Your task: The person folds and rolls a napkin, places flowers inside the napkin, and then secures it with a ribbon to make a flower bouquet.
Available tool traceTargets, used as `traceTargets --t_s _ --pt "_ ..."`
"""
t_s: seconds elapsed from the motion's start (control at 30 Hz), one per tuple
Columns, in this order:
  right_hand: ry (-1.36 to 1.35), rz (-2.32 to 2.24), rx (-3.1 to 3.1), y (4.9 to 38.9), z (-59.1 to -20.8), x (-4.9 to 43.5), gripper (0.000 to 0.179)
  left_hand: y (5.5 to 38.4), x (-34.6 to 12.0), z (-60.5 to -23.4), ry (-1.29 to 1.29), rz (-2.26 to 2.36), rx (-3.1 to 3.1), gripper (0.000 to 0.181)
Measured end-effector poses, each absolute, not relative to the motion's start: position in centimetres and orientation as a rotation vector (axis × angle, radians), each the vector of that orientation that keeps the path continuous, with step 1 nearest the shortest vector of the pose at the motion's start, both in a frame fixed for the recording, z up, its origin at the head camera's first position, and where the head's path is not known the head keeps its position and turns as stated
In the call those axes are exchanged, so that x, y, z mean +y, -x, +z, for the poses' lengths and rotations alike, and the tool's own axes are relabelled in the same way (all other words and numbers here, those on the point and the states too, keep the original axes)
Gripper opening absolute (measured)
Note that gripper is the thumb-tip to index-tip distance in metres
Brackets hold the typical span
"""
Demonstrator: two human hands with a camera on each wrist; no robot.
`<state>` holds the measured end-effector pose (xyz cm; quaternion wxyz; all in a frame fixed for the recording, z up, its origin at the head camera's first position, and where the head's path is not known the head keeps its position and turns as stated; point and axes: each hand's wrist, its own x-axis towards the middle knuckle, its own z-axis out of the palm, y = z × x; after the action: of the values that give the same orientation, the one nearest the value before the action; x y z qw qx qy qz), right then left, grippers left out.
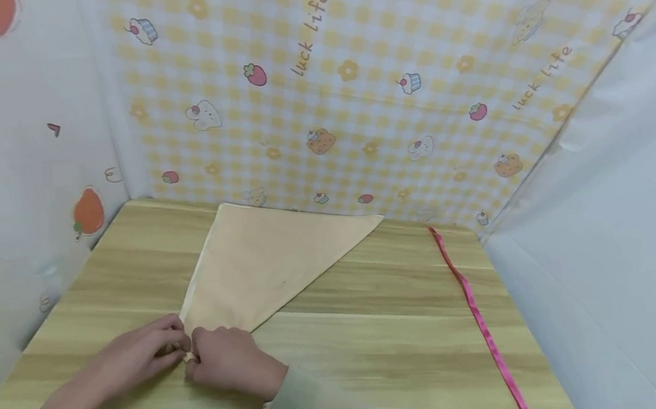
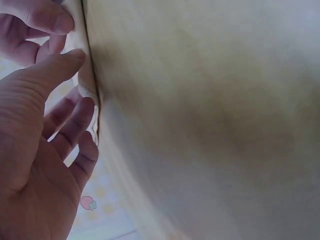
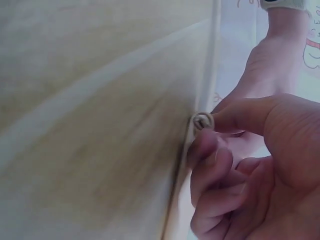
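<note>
A beige cloth [image 1: 276, 261], folded to a pointed shape with a pale strip down its left edge, lies flat on the table. Its near corner is rolled up, and the roll's end [image 3: 203, 121] appears as a small spiral in the right wrist view. My left hand [image 1: 141, 354] pinches this corner from the left, thumb and fingertips at the cloth's edge [image 2: 86, 75]. Close beside it, my right hand [image 1: 230, 361] grips the roll between thumb and curled fingers. Both hands cover most of the rolled part in the head view.
A pink ribbon [image 1: 481, 318] runs lengthwise along the right side of the wood-grain table [image 1: 382, 360]. A yellow checked sheet [image 1: 366, 112] hangs behind the table's far edge. White sheets hang at the left [image 1: 29, 144] and right [image 1: 620, 211].
</note>
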<state>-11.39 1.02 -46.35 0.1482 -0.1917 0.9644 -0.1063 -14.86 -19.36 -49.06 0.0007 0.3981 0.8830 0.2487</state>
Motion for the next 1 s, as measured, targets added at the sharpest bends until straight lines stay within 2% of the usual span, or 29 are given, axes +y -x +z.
traceTargets --t_s 0.17,0.4,0.77,0.9,1.0 --pt "0.567 -0.175 2.808 11.3 -45.7 0.6 0.051 15.1 -19.3 -48.6 -1.219 0.755 2.734 0.027" --pt "0.559 -0.051 2.799 11.2 -45.8 0.4 0.038 15.1 -18.9 -48.2 -1.157 0.734 2.692 0.025" --pt "0.495 -0.157 2.753 11.5 -46.6 1.0 0.043 14.7 -19.0 -49.7 -1.405 0.785 2.795 0.031" --pt "0.495 -0.189 2.751 11.6 -46.7 1.3 0.046 14.8 -18.9 -49.7 -1.403 0.764 2.818 0.03" --pt "0.495 -0.213 2.759 11.7 -46.7 1.6 0.037 14.9 -18.9 -49.5 -1.383 0.739 2.806 0.028"
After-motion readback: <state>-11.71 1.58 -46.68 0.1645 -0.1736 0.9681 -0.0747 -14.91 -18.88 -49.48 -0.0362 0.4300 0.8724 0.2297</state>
